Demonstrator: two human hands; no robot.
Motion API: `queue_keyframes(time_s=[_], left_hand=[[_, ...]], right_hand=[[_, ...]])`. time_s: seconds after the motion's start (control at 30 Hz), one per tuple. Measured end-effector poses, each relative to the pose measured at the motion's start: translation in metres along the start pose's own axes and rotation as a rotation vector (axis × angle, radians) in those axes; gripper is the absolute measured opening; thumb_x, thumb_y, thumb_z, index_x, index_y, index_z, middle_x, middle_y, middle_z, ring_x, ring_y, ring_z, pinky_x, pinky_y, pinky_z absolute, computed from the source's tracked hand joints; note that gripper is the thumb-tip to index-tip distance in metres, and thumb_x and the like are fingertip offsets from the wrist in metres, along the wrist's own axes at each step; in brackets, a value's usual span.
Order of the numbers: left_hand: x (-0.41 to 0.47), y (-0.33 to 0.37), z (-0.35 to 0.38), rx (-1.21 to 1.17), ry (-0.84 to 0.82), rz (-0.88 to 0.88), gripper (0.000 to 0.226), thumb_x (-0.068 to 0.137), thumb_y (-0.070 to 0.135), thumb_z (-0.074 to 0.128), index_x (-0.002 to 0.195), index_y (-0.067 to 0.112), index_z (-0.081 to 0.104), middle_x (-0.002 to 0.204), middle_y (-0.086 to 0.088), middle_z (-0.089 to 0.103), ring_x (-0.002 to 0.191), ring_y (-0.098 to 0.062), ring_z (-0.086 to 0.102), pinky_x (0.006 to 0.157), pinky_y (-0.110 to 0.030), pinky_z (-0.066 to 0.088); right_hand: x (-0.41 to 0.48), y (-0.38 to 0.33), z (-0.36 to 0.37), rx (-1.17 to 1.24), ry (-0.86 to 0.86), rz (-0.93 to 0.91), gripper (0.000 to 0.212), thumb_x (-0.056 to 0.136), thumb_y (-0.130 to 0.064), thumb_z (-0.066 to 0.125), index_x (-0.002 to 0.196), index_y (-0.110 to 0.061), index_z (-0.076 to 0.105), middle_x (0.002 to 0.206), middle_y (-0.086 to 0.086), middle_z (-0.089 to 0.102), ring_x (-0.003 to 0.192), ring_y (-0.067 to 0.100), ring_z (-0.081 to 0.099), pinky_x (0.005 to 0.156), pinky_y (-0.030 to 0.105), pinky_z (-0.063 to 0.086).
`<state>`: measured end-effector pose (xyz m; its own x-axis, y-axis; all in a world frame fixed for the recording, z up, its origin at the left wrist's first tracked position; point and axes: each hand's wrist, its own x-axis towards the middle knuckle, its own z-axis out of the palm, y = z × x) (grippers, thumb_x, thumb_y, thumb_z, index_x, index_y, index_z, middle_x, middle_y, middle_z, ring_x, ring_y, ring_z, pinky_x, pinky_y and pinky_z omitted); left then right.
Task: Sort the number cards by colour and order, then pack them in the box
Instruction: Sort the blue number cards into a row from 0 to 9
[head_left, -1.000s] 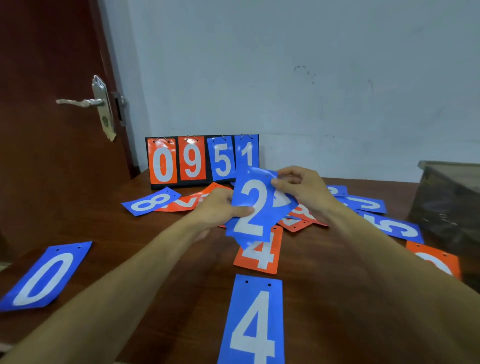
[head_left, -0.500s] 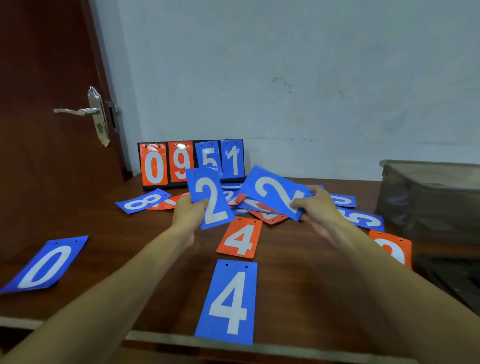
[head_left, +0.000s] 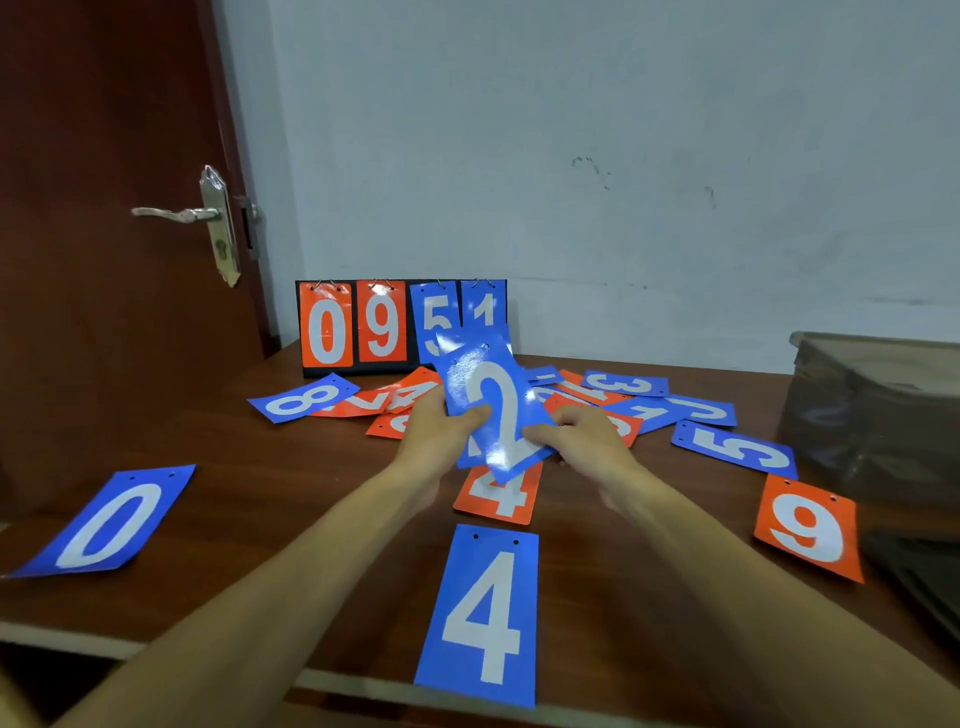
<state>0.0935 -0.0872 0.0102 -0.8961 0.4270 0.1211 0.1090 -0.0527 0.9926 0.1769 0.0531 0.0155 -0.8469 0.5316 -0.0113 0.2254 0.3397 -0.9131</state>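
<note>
Both blue 2 cards (head_left: 488, 410), held apart before, now overlap; our left grip (head_left: 435, 441) and right grip (head_left: 587, 441) each pinch them above the orange 4 card (head_left: 498, 501)

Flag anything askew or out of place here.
The loose cards lie jumbled, orange and blue overlapping at odd angles, behind the blue 2 card that the left hand and right hand grip. The blue 4 card seems to overhang the table edge.
</note>
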Motion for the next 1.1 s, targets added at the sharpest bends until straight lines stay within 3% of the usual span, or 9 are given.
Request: queue_keyframes(time_s=[0.1, 0.27, 0.4, 0.47, 0.6, 0.8, 0.93, 1.03, 1.1], left_hand=[[0.005, 0.000, -0.011, 0.094, -0.034, 0.009, 0.028, 0.091, 0.013, 0.061, 0.118, 0.016, 0.057, 0.114, 0.000, 0.066, 0.102, -0.016, 0.065, 0.077, -0.028, 0.055], [0.006, 0.006, -0.036, 0.220, -0.282, 0.020, 0.028, 0.089, 0.020, 0.064, 0.117, 0.019, 0.060, 0.109, 0.003, 0.070, 0.092, -0.010, 0.070, 0.069, -0.021, 0.057], [0.003, 0.013, -0.051, 0.292, -0.250, 0.015, 0.008, 0.093, 0.030, 0.057, 0.095, 0.025, 0.062, 0.089, 0.008, 0.071, 0.075, -0.005, 0.070, 0.059, -0.016, 0.054], [0.000, 0.012, -0.059, 0.339, -0.198, -0.018, 0.017, 0.096, 0.035, 0.049, 0.090, 0.023, 0.060, 0.080, 0.007, 0.069, 0.068, -0.005, 0.068, 0.055, -0.015, 0.051], [-0.007, 0.006, -0.077, 0.241, -0.160, -0.117, 0.022, 0.095, 0.026, 0.055, 0.115, 0.021, 0.049, 0.092, 0.007, 0.066, 0.074, -0.006, 0.068, 0.057, -0.021, 0.053], [-0.016, 0.001, -0.116, 0.284, -0.106, -0.196, 0.031, 0.093, 0.009, 0.056, 0.113, 0.022, 0.038, 0.105, 0.000, 0.060, 0.090, -0.016, 0.064, 0.078, -0.033, 0.055], [-0.032, -0.005, -0.151, 0.477, -0.107, -0.205, 0.019, 0.088, 0.013, 0.064, 0.103, 0.018, 0.054, 0.098, 0.001, 0.064, 0.085, -0.010, 0.062, 0.076, -0.030, 0.054], [-0.048, -0.010, -0.174, 0.749, -0.129, -0.141, 0.033, 0.084, 0.020, 0.070, 0.113, 0.013, 0.058, 0.082, 0.006, 0.059, 0.073, -0.005, 0.055, 0.060, -0.020, 0.043], [-0.054, -0.011, -0.188, 0.851, -0.118, -0.114, 0.040, 0.080, 0.023, 0.074, 0.116, 0.012, 0.059, 0.083, 0.005, 0.061, 0.075, -0.008, 0.057, 0.061, -0.020, 0.043]], right_hand=[[0.001, -0.011, -0.003, -0.154, -0.138, -0.016, 0.020, 0.082, -0.031, 0.071, 0.086, -0.017, 0.058, 0.089, 0.002, 0.067, 0.076, 0.008, 0.064, 0.060, 0.016, 0.043], [0.020, -0.039, 0.000, -0.045, 0.061, -0.271, 0.043, 0.085, -0.034, 0.068, 0.122, -0.017, 0.054, 0.103, -0.004, 0.059, 0.086, 0.011, 0.061, 0.058, 0.014, 0.042], [0.033, -0.043, 0.022, -0.076, 0.051, -0.372, 0.029, 0.087, -0.016, 0.067, 0.115, -0.012, 0.060, 0.111, 0.006, 0.063, 0.095, 0.021, 0.063, 0.058, 0.019, 0.049], [0.033, -0.040, 0.034, -0.043, 0.037, -0.336, 0.028, 0.085, -0.008, 0.068, 0.112, -0.012, 0.061, 0.111, 0.010, 0.063, 0.089, 0.020, 0.065, 0.054, 0.018, 0.052], [0.029, -0.040, 0.057, -0.033, 0.003, -0.287, 0.030, 0.080, -0.006, 0.072, 0.108, -0.008, 0.062, 0.098, 0.007, 0.064, 0.084, 0.018, 0.066, 0.064, 0.026, 0.057], [0.020, -0.055, 0.093, -0.127, 0.001, -0.369, 0.021, 0.083, -0.021, 0.071, 0.102, -0.011, 0.067, 0.095, 0.003, 0.067, 0.086, 0.012, 0.065, 0.067, 0.024, 0.055], [0.014, -0.055, 0.120, -0.387, -0.057, -0.404, 0.023, 0.079, -0.016, 0.074, 0.101, -0.009, 0.071, 0.091, -0.001, 0.064, 0.078, 0.006, 0.055, 0.060, 0.010, 0.041], [0.006, -0.049, 0.141, -0.483, -0.150, -0.389, 0.024, 0.077, -0.016, 0.077, 0.099, -0.010, 0.071, 0.085, 0.001, 0.065, 0.069, 0.004, 0.055, 0.058, 0.010, 0.041], [0.002, -0.046, 0.153, -0.508, -0.205, -0.391, 0.022, 0.077, -0.016, 0.077, 0.097, -0.009, 0.071, 0.080, 0.000, 0.065, 0.065, 0.005, 0.056, 0.058, 0.013, 0.044]])
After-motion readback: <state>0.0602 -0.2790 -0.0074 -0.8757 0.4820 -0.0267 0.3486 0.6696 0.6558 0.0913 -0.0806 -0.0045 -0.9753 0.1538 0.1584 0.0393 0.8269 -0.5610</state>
